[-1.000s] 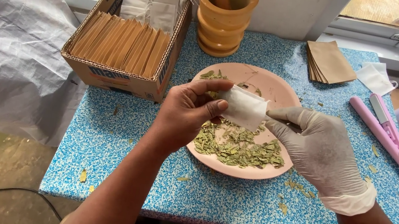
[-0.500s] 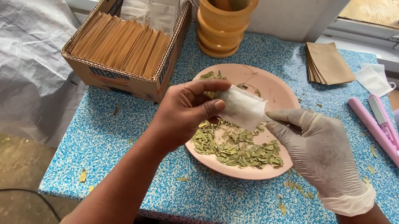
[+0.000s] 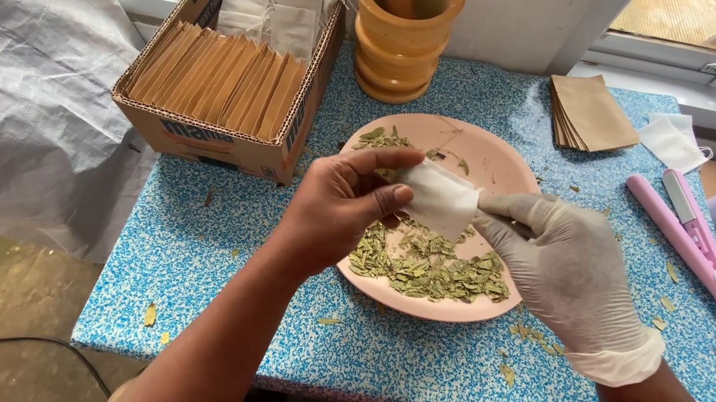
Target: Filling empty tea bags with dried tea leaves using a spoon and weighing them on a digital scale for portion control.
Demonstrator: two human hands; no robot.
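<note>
Both hands meet over a pink plate on the blue speckled tabletop. The bare left hand pinches 1 edge of a small white filter bag between thumb and forefinger; the gloved right hand pinches the opposite edge, fingers curled in. The bag hangs just above the plate, over a heap of crushed green leaves.

The risk here seems to be spillage. The bag is soft and held only at its edges, so if either pinch slackens or the mouth tilts, leaves would likely drop, and a few flakes already lie on the tabletop beyond the plate's rim. The glove may also dull the feel of the thin fabric, and too firm a pull between the 2 hands could tear it.

Nearby stand a cardboard box of brown sachets, a wooden mortar, a stack of brown envelopes and a pink heat sealer.
</note>
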